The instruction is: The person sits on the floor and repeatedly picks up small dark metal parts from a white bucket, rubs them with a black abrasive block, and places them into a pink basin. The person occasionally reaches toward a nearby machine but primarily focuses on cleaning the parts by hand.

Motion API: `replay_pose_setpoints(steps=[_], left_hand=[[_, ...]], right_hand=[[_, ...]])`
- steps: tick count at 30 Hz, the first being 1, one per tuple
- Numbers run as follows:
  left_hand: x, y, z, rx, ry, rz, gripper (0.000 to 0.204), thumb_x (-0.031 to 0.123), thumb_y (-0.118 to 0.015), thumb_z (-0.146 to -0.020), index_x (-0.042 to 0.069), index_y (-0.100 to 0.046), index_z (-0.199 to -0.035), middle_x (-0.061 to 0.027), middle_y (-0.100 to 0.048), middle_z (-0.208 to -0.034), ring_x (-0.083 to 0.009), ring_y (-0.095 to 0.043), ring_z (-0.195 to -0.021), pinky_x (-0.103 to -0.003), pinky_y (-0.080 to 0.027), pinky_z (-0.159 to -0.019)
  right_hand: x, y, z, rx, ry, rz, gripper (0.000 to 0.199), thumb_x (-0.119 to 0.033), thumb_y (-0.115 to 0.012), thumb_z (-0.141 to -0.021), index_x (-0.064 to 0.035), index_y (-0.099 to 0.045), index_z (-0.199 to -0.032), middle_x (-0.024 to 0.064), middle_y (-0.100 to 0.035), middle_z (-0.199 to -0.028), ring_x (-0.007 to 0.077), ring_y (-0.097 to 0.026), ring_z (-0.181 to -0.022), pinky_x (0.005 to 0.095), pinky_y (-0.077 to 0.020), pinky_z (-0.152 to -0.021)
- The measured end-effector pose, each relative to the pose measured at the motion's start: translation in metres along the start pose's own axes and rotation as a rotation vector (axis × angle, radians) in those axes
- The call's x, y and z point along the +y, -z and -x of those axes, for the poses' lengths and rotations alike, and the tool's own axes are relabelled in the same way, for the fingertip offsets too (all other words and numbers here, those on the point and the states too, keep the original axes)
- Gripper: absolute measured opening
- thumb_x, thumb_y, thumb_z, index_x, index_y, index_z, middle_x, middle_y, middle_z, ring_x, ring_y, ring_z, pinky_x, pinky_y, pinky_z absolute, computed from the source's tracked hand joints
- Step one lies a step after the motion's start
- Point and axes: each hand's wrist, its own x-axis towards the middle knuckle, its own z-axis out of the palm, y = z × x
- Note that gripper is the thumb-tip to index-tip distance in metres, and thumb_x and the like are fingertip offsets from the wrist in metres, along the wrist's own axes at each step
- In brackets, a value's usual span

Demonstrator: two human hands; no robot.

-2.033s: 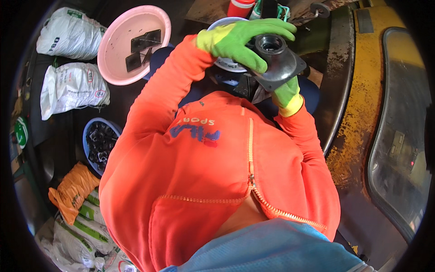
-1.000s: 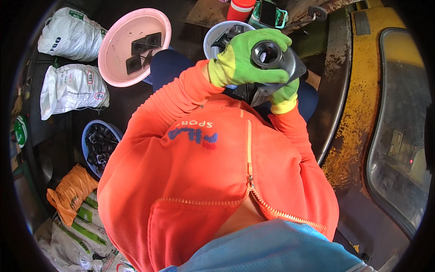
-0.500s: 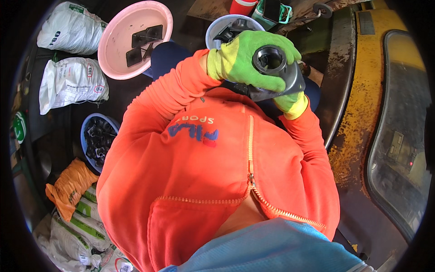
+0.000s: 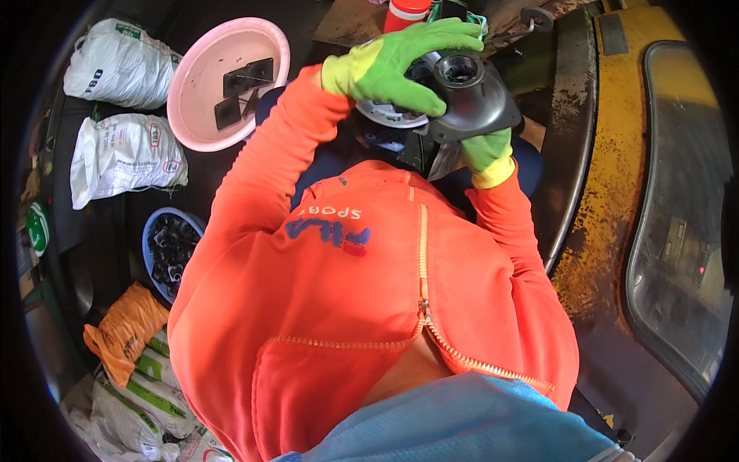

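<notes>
A glossy black plastic flanged part (image 4: pixel 481 106) is held up in front of me, its round hollow collar tipped upward and its squarish base below. My right hand (image 4: pixel 489 148), in a green and yellow glove, grips it from underneath; its fingers are mostly hidden by the part. Beside the collar, my gloved left hand (image 4: pixel 412 68) is spread, with the thumb close to the part's left side and the other fingers stretched out beyond it. I cannot tell whether the thumb touches. Partly covered by this hand is a pale basin (image 4: pixel 392 119).
A pink basin (image 4: pixel 185 100) at the far left holds black plastic pieces (image 4: pixel 248 75). Left of me stand white sacks (image 4: pixel 127 158), a blue basin (image 4: pixel 150 266) of black parts and an orange bag (image 4: pixel 125 331). A rusty yellow machine (image 4: pixel 593 254) with a window borders my right.
My left hand has let go of the collar, moving left and away with its fingers opening. The part stays in my right hand, its collar now uncovered and tilted more upright.
</notes>
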Motion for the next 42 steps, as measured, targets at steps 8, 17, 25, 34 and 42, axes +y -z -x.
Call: replay_pose_setpoints(steps=[8,17,25,34,42], left_hand=[[0.006,-0.071,0.02,0.569,-0.092,0.176,0.043,0.008,-0.082,-0.063,0.001,-0.063,-0.101,-0.0123,-0.066,-0.104,-0.0234,-0.063,-0.096,-0.033,-0.051,-0.083],[0.014,-0.044,0.023,0.364,-0.133,0.151,0.039,0.01,-0.081,-0.062,0.002,-0.065,-0.096,-0.0135,-0.067,-0.102,-0.0278,-0.064,-0.097,-0.036,-0.051,-0.083],[0.005,-0.031,0.018,-0.15,-0.28,0.495,0.041,0.015,-0.082,-0.061,0.004,-0.068,-0.097,-0.0125,-0.069,-0.103,-0.0258,-0.065,-0.097,-0.036,-0.05,-0.087],[-0.005,-0.015,0.001,-0.351,-0.296,0.464,0.06,0.025,-0.078,-0.06,0.005,-0.064,-0.115,-0.0158,-0.057,-0.129,-0.0309,-0.053,-0.12,-0.044,-0.037,-0.104],[0.009,-0.05,0.009,0.452,-0.251,0.009,0.048,0.015,-0.086,-0.058,0.001,-0.063,-0.098,-0.0167,-0.065,-0.114,-0.031,-0.063,-0.103,-0.04,-0.049,-0.092]], right_hand=[[-0.002,-0.029,0.023,0.137,-0.244,-0.152,0.032,-0.024,-0.055,-0.092,-0.0056,-0.054,-0.119,0.0066,-0.059,-0.111,0.0201,-0.056,-0.109,0.0325,-0.0434,-0.093],[-0.015,-0.007,0.013,-0.123,-0.255,-0.372,0.043,-0.017,-0.06,-0.089,-0.0071,-0.046,-0.128,0.0073,-0.053,-0.121,0.0183,-0.054,-0.112,0.0318,-0.0454,-0.092],[-0.001,0.011,0.045,-0.43,-0.019,-0.212,0.053,-0.016,-0.076,-0.078,-0.0061,-0.054,-0.126,0.009,-0.057,-0.124,0.0214,-0.058,-0.111,0.0349,-0.0499,-0.092],[0.0,-0.017,0.046,-0.044,-0.118,-0.292,0.054,-0.013,-0.076,-0.076,-0.0055,-0.054,-0.124,0.0087,-0.058,-0.122,0.0208,-0.059,-0.109,0.0344,-0.05,-0.089],[-0.01,-0.015,0.013,0.173,-0.248,-0.311,0.035,-0.016,-0.066,-0.082,-0.0018,-0.057,-0.114,0.0103,-0.062,-0.107,0.0221,-0.063,-0.099,0.0321,-0.0513,-0.082]])
